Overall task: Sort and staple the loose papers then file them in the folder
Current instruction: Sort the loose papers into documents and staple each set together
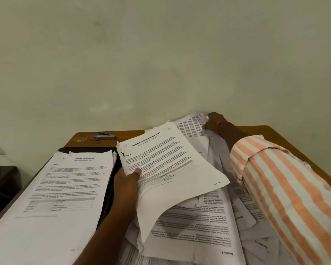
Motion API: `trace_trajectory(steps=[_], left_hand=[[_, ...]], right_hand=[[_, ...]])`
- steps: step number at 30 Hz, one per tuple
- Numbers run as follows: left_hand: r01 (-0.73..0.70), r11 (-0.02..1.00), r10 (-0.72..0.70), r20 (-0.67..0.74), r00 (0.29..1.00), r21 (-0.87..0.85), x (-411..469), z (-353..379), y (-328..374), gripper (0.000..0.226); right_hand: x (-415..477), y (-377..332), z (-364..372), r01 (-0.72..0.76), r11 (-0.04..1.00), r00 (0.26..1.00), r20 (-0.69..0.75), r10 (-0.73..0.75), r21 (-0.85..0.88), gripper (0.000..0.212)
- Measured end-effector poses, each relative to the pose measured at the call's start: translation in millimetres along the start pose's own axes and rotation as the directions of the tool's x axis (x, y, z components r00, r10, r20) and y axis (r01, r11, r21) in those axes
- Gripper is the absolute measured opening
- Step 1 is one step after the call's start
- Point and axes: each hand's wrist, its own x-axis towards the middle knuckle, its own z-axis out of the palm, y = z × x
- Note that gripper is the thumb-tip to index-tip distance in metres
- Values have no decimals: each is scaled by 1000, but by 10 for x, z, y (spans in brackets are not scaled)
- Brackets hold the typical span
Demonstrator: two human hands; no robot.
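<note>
Item, well left of my left hand: sorted stack [65, 188], top sheet headed "Sample Health Report", lying square on the black folder [88, 149].

Item, beyond my left hand, by the wall: stapler [105, 137] with a blue end, on bare worktop [275, 134], untouched.

Item: left hand [126, 180], thumb on top and fingers beneath, gripping the Internship sheets [166, 161], which are lifted and tilted above the heap.

Item, between and below both hands: loose papers [195, 226], unsorted, overlapping, several printed upside down to me.

Item: right hand [213, 122], reached far out in a striped sleeve [285, 188], fingers curled on the corner of the far sheet [191, 123] against the wall.

Step in hand, as I judge it: gathering matching pages. To do it well, I should draw the far sheet back by its corner without dragging its neighbours, read its heading, turn it the right way, then square it with the sheets in my left hand before stapling.
</note>
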Motion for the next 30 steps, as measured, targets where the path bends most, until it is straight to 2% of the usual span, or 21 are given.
trace_trajectory(steps=[1, 3, 5, 7, 9, 10, 13, 15, 17, 19, 22, 25, 26, 27, 29, 30], left_hand=[[0, 1000, 0, 5, 1000, -5, -8, 0, 0, 28], [3, 1000, -3, 11, 1000, -6, -20, 4, 6, 27], [6, 1000, -6, 17, 1000, -5, -40, -4, 19, 28], [3, 1000, -3, 16, 1000, -23, -45, -9, 28, 29], [0, 999, 0, 3, 1000, -41, -80, -8, 92, 31], [-6, 999, 6, -8, 1000, -48, -106, -19, 147, 33], [-33, 998, 31, -34, 999, -60, -111, -66, 278, 39], [-29, 993, 25, -30, 999, -112, -120, -129, 377, 41], [-31, 989, 23, -54, 998, -148, -131, -183, 485, 42], [-35, 976, 16, -89, 996, -215, -81, -262, 521, 43], [24, 932, -57, -82, 995, -361, -50, -329, 567, 43], [103, 901, -140, -58, 988, -422, -44, -271, 539, 42], [94, 915, -124, -53, 991, -393, -60, -246, 521, 42], [123, 904, -141, -15, 990, -409, -65, -229, 508, 41], [144, 913, -159, -7, 987, -383, -38, -206, 461, 39], [153, 920, -169, -11, 986, -360, -29, -199, 445, 38]], right_hand=[[2, -14, -28, 46, 999, 997, -56, -45, 6, 54], [-18, -71, -90, 149, 987, 960, -250, -128, 67, 31], [-83, -156, -215, 258, 955, 881, -441, -169, 148, 15], [-180, -274, -430, 378, 898, 777, -604, -176, 225, 9], [-232, -353, -651, 490, 804, 731, -661, -169, 337, 9], [-280, -383, -752, 523, 757, 736, -655, -170, 391, 11], [-415, -321, -945, 530, 643, 819, -531, -218, 553, 15], [-551, -167, -976, 457, 578, 890, -358, -284, 676, 29], [-672, 39, -974, 340, 613, 926, -142, -348, 713, 44], [-770, 244, -940, 215, 708, 915, 113, -386, 673, 50], [-972, 401, -928, 94, 912, 849, 445, -283, 400, 32], [-1165, 271, -889, 87, 990, 704, 697, -139, 109, 36], [-1198, 148, -869, 132, 991, 666, 740, -97, 11, 40], [-1218, -19, -846, 213, 971, 658, 751, -59, -110, 44], [-1103, -216, -638, 419, 856, 690, 719, -82, -304, 56], [-1108, -327, -508, 496, 791, 717, 683, -141, -358, 65]])
